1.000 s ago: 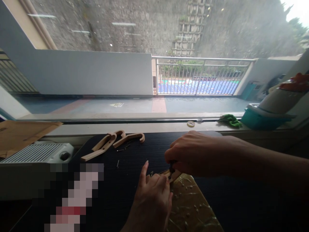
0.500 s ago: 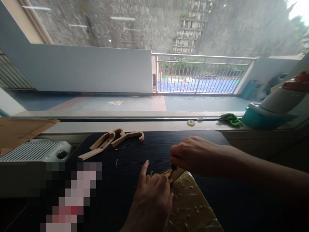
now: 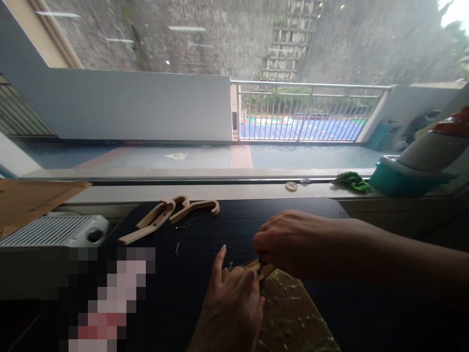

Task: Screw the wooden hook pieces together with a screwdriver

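Observation:
My right hand [image 3: 286,242] is closed round what looks like a screwdriver [image 3: 261,260]; its handle is hidden in the fist and its dark shaft points down. The tip meets a pale wooden piece [image 3: 268,270], partly covered by both hands. My left hand [image 3: 232,298] presses on that piece from the near left, fingers curled over it and one finger stretched out forward. Beneath lies a yellowish board [image 3: 293,313] wrapped in shiny film, with several small raised bumps. A small screw [image 3: 230,266] shows just beyond my left knuckles.
Wooden hooks [image 3: 154,226] lie at the back left of the black table [image 3: 234,220], near a few loose screws [image 3: 177,248]. The sill holds a tape roll [image 3: 291,186], a green cloth [image 3: 352,182] and a teal container [image 3: 406,177]. A white heater [image 3: 58,230] stands left.
My right hand has moved slightly down and to the left with the screwdriver, and its wrist has turned a little. My left hand stays nearly where it was.

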The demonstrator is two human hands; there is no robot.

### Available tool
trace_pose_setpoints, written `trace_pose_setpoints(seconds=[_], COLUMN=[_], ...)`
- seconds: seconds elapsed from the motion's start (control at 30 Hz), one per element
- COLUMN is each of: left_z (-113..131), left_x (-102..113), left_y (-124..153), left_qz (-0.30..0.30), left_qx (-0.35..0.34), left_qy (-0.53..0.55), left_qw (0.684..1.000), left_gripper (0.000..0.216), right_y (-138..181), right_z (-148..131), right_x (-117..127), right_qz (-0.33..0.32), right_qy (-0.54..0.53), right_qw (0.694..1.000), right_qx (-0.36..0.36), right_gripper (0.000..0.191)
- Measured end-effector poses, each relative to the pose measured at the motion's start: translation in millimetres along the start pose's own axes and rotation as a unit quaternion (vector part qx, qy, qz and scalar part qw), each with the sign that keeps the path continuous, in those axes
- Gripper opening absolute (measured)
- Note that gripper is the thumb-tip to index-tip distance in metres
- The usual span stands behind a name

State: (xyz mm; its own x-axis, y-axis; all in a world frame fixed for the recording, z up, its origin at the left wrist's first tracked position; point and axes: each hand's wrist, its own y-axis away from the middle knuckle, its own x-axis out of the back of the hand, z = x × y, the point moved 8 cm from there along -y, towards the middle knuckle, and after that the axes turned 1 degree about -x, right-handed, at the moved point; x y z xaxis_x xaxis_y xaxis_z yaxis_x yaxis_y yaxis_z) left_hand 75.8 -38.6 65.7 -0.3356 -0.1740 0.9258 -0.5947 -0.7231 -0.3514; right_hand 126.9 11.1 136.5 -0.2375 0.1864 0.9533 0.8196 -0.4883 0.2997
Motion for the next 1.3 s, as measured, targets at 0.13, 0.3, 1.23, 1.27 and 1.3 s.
trace_pose_setpoints(seconds=[0.13, 0.3, 1.23, 1.27, 1.3], left_z=[-0.3, 2.8, -0.3, 0.2, 0.2], left_x=[-1.6, 2.1, -1.4, -1.1, -1.1], left_y=[0.0, 0.0, 0.1, 0.6, 1.2], left_qz=[0.001, 0.015, 0.0, 0.002, 0.006], left_qx=[0.001, -0.009, 0.002, -0.001, -0.003], left_qy=[-0.007, -0.02, -0.004, -0.003, -0.002], left_qw=[1.0, 1.0, 1.0, 1.0, 1.0], left_gripper=[0.022, 0.022, 0.023, 0.023, 0.024], right_y=[-0.8, -2.8, 1.3, 1.8, 1.8], right_z=[14.8, 17.9, 11.8, 8.3, 5.0], right_x=[-3.2, -1.3, 13.4, 15.6, 17.2], right_qz=[0.043, 0.048, 0.081, 0.068, 0.054], right_qy=[-0.033, -0.031, 0.001, 0.007, 0.014], right_qw=[0.997, 0.994, 0.99, 0.993, 0.995], right_qx=[-0.055, -0.091, -0.113, -0.1, -0.084], right_gripper=[0.021, 0.027, 0.023, 0.019, 0.016])
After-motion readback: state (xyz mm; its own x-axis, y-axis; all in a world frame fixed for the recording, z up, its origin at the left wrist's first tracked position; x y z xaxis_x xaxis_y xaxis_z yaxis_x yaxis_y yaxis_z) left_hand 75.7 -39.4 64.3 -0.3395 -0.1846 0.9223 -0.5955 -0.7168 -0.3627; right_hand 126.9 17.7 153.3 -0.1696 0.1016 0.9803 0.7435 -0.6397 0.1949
